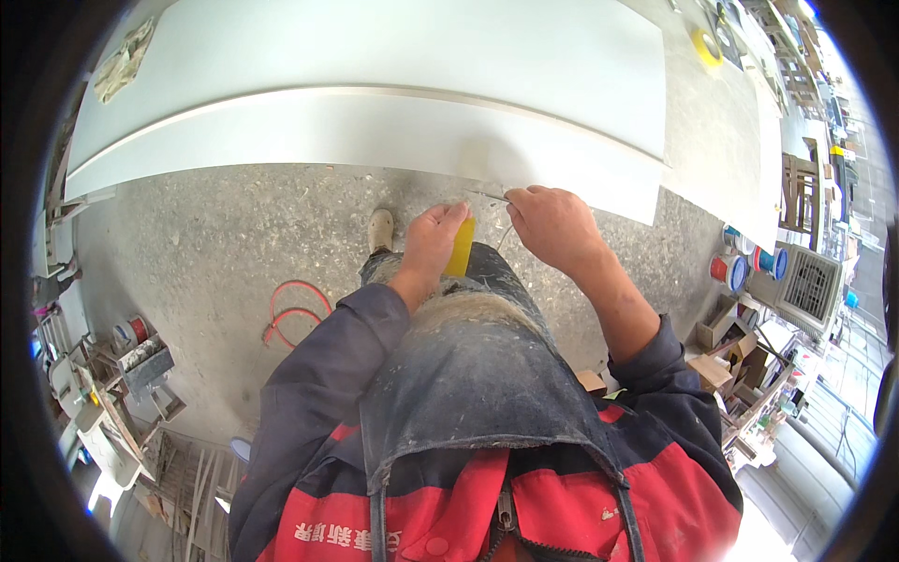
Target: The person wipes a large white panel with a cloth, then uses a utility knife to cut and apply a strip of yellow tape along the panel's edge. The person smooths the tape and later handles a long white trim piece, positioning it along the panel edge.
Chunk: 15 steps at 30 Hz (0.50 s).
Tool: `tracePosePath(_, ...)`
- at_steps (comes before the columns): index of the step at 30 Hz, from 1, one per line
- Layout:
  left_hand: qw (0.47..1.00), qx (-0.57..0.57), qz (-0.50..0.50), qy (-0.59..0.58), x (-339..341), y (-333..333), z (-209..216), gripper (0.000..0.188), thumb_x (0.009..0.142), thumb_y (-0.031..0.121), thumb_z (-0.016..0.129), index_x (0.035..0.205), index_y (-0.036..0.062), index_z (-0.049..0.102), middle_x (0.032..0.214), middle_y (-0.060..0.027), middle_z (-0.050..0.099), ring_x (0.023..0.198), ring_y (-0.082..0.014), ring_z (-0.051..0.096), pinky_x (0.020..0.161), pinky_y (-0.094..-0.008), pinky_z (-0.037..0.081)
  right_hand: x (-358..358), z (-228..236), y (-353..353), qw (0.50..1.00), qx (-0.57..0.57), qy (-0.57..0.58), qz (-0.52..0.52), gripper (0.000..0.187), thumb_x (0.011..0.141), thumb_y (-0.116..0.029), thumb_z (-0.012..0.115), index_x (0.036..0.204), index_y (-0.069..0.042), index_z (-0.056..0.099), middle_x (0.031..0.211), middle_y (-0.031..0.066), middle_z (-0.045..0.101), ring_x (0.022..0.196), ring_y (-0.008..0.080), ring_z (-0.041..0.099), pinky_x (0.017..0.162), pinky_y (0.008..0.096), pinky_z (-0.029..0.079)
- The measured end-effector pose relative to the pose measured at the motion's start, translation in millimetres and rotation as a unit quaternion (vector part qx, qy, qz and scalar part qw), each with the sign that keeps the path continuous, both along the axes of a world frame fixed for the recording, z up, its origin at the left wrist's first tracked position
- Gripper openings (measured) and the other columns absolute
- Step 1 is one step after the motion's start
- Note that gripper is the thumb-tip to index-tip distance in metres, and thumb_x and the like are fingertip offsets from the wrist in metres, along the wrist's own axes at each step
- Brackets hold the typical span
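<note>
My left hand [433, 245] is closed, thumb and fingers pinching the top of a flat yellow strip [460, 251] that hangs in front of my dusty apron [468, 365]. Just to its right, my right hand [555, 225] is closed round a thin tool with a slim grey tip [485, 194], which points left towards the strip's upper end. The tool's exact kind is too small to tell. Both hands are beside the near edge of a large white panel [375, 131], apart from it, with a raised strip running along its length.
A yellow tape roll [708, 47] lies at the far right, a crumpled cloth [124, 61] on the panel's far left. A red hose [298, 309] coils on the concrete floor. Paint buckets [730, 270], a vented cooler unit [807, 286] and cardboard boxes [714, 370] stand on the right.
</note>
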<state>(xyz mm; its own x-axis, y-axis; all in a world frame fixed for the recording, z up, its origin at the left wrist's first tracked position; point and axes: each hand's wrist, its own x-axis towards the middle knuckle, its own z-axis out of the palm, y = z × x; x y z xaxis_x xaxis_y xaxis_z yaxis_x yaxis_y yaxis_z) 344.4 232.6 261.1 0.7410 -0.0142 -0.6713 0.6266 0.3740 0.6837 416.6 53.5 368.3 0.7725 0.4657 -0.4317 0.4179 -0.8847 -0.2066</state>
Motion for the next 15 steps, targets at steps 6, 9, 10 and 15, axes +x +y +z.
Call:
tracePosePath(6,1.0,0.008,-0.021,0.005,1.1,1.7,-3.3,0.027,0.103,0.032,0.065,0.102,0.0052,0.071,0.09,0.0002,0.07,0.077,-0.0085,0.063,0.071,-0.0261,0.05,2.0,0.2,2.1,1.0,0.005,-0.008,0.016,0.026,0.101,-0.02,0.053,0.104,-0.002,0.07,0.09,0.0179,0.072,0.087,0.0379,0.071,0.081,0.0489,0.056)
tracePosePath(9,1.0,0.011,-0.018,-0.001,0.8,1.2,-3.5,0.027,0.103,0.031,0.066,0.101,0.0052,0.071,0.089,0.0004,0.07,0.075,-0.0081,0.062,0.07,-0.0259,0.05,2.5,-0.3,4.5,1.0,0.006,-0.009,0.011,0.025,0.101,-0.02,0.052,0.1,-0.002,0.07,0.088,0.0179,0.071,0.085,0.0382,0.07,0.08,0.049,0.056)
tracePosePath(10,1.0,0.011,-0.018,-0.001,0.7,1.3,-3.1,0.027,0.103,0.031,0.066,0.1,0.0051,0.071,0.088,0.0004,0.07,0.075,-0.008,0.062,0.07,-0.0258,0.05,2.6,-0.7,5.0,1.0,0.007,-0.009,0.007,0.025,0.101,-0.02,0.052,0.099,-0.002,0.07,0.088,0.0179,0.071,0.085,0.0383,0.07,0.079,0.049,0.056)
tracePosePath(15,1.0,0.01,-0.021,-0.004,0.3,2.2,-0.5,0.027,0.103,0.031,0.065,0.1,0.0047,0.072,0.088,0.0004,0.07,0.074,-0.0077,0.062,0.068,-0.0257,0.049,3.7,-1.6,7.2,1.0,0.009,-0.016,0.009,0.023,0.099,-0.019,0.053,0.096,-0.002,0.069,0.087,0.0174,0.071,0.083,0.0387,0.07,0.078,0.0493,0.056)
